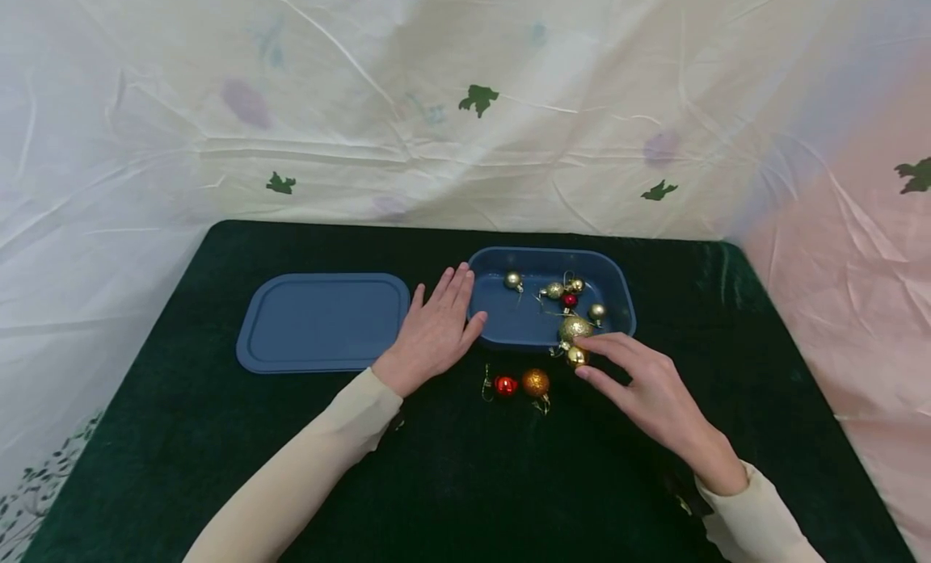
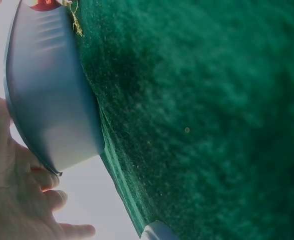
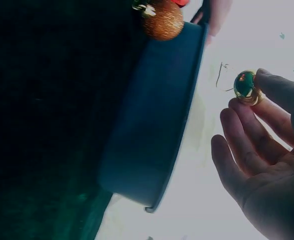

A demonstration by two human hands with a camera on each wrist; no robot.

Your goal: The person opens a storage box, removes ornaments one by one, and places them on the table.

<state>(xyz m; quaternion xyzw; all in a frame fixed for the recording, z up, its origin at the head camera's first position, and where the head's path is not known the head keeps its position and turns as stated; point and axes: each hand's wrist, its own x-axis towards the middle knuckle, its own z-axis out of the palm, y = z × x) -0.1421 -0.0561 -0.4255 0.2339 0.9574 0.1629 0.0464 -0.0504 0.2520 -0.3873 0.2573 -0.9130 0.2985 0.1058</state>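
A dark green, velvety table [image 1: 451, 498] with rounded far corners. On its far half, a flat blue lid [image 1: 327, 321] lies at left, with a gap between it and an open blue container [image 1: 516, 327] standing upright at right. On the container's near side, a shiny red ball ornament [image 1: 505, 386] lies just left of a larger, glittery orange one [image 1: 536, 383].

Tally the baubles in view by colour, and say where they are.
Gold baubles: 6, with 5 in the blue box and 1 pinched by the right hand
Red baubles: 2, with 1 in the box and 1 on the green table
Orange bauble: 1, on the table
Total: 9
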